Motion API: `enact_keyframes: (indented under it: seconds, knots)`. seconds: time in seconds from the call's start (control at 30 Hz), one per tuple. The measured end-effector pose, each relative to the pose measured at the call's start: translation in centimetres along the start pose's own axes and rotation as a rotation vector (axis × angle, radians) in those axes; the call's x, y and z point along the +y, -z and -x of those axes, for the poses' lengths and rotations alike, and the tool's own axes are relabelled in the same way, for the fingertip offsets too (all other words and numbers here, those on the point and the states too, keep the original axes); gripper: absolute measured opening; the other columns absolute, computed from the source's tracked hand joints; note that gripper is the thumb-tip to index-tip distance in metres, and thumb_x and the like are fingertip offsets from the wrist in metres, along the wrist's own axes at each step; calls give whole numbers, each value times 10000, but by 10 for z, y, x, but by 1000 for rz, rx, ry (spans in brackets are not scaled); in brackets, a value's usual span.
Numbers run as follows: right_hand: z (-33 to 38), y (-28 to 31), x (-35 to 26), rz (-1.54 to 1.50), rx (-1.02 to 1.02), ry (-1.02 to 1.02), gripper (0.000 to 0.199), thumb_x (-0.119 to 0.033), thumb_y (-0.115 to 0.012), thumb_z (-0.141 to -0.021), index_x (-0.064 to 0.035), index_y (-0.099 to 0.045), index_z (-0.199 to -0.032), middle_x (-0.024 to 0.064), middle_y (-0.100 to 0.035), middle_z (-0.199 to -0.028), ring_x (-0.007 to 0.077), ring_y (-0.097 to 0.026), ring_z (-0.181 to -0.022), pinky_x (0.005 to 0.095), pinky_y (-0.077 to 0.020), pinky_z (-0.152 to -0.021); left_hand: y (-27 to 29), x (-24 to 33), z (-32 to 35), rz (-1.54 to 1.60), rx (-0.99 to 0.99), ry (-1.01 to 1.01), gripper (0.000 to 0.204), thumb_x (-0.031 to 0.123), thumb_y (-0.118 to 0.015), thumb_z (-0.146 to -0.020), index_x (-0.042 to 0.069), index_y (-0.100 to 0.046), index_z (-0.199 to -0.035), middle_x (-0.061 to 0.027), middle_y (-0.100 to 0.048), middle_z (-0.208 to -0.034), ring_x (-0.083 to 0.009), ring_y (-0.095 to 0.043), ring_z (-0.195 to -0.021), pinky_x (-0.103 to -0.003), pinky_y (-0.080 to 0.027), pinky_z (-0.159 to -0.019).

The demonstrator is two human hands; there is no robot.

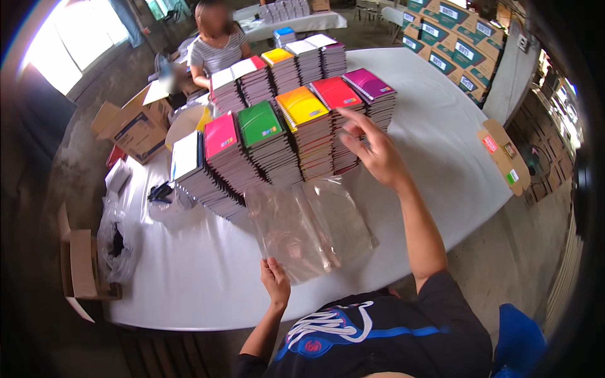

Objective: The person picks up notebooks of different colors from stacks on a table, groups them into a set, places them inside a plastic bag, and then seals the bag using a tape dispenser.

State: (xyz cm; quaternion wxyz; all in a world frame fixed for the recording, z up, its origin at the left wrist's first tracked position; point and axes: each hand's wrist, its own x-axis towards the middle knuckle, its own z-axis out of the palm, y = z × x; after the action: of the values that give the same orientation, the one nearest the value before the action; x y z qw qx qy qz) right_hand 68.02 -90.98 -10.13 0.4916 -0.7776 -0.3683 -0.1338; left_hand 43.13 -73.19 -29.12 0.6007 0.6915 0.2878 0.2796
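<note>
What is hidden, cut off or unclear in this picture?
In the head view:
Red-covered spiral notebook stack: side partly hidden by the right hand.
Clear plastic bag: lower left corner under the left hand.
Rear multicoloured notebook row: lower sides behind the front row.
Blue object at lower right: cut off by the lower edge.

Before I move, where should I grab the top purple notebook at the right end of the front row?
Probably pinch the purple notebook by its right edge, coming from the right with your right hand. It lies flat atop its stack; its spiral binding runs along the left, beside the red notebook, whereas no stack adjoins its right edge.
</note>
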Motion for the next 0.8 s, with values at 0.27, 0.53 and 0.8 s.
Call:
enact_keyframes:
  seconds: [0.27, 0.53, 0.8]
  knots:
    - [229, -62, 111, 530, -402, -744, 580, -411, -584, -841, -2, -451, -1229, 241, -556, -1112, 393, -536, -1034, 485, -420, -890, 41, -64, 7, -466, 17, 159, 514, 373, -459, -947, -39, -368, -1241, -190, -584, -810, -305, -571, -719, -395, -441, -663]
    - [265, -97, 103, 280, -147, -629, 192, -149, -608, -821, 3, -588, -935, 195, -626, -866, 346, -603, -871, 434, -456, -767, -3, -54, 21, -852, -337, 19, 511, 140, -477, -888, 195, -312, -1368, -190, -463, -1086, -420, -581, -754, -515, -481, -608]
    - [270, -92, 100, 223, -192, -784, 272, -155, -637, -795, -34, -538, -1018, 144, -629, -738, 330, -624, -698, 410, -483, -656, 51, -75, 0, -618, -308, -55, 501, 43, -555, -802, 137, -438, -1280, -178, -448, -1067, -392, -558, -775, -457, -475, -645]
